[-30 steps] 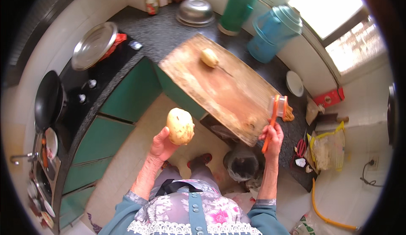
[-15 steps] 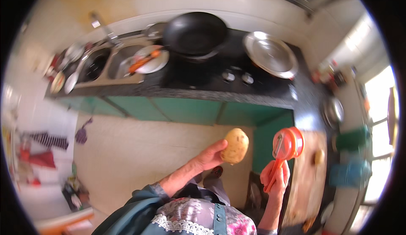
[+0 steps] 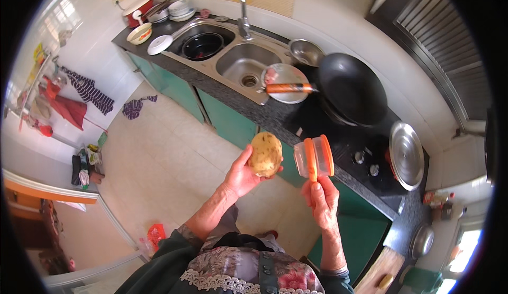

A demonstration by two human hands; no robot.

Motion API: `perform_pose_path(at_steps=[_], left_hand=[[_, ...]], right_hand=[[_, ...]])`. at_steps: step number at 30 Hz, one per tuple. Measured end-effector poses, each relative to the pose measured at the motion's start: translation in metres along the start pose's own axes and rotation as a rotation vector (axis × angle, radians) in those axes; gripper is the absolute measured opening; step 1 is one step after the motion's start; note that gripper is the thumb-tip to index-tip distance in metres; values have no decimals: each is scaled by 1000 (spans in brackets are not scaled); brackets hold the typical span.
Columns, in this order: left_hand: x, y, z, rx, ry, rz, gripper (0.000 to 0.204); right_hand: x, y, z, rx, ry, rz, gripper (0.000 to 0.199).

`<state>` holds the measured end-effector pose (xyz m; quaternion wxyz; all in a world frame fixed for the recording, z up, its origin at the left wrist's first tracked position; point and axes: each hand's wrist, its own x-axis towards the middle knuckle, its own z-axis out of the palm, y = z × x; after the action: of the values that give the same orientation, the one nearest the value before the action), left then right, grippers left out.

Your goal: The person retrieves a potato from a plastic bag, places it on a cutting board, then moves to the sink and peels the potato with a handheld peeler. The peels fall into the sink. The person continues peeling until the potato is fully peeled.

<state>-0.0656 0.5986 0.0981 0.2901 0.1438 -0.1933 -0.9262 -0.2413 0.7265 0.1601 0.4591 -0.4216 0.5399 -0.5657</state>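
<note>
Our left hand (image 3: 238, 180) has its fingers curled round a potato (image 3: 265, 154), skin on, held above the floor (image 3: 169, 161); our right hand (image 3: 321, 198) grips an orange-handled peeler (image 3: 312, 159) with a clear cup in its fingers, just apart from it. We judge this a holding step; using the blade calls for bringing both together. Beyond, on the bench (image 3: 253, 109), the handle of a wok (image 3: 353, 85) juts over a plate (image 3: 288, 74), crowding our reach to the sink (image 3: 238, 58).

Bright daylight, strong fisheye distortion
</note>
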Motion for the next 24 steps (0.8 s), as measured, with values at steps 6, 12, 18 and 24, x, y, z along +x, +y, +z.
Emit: perform_pose_path(at_steps=[6, 12, 18, 24], left_hand=[[18, 102, -35, -47, 224, 101, 61], [51, 171, -74, -118, 197, 96, 58], [95, 212, -92, -86, 270, 81, 54], [140, 243, -102, -28, 356, 62, 56]], right_hand=[[107, 14, 80, -192, -86, 28, 28], [185, 23, 128, -329, -81, 6, 26], [246, 35, 143, -508, -84, -131, 23], [299, 39, 148, -528, -30, -149, 21]])
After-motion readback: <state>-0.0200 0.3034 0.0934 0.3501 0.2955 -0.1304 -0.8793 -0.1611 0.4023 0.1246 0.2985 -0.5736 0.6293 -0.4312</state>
